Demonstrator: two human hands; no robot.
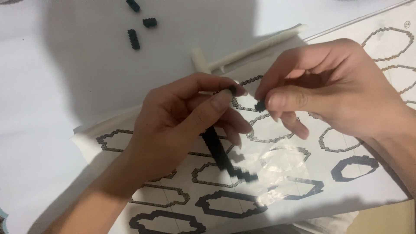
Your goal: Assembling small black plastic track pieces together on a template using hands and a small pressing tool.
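I count two hands in my view: the left hand (182, 125) and the right hand (329, 86). There is one long black brick strip (219, 154), pinched in the left hand, and one tiny black brick piece (260, 105) between the right hand's fingertips. I see three loose black brick pieces (134, 38) lying on the white table (52, 86) at the top left, one of them cut by the frame edge. One printed instruction sheet (346, 143) lies under the hands, and one white T-shaped tool (242, 52) rests just above it.
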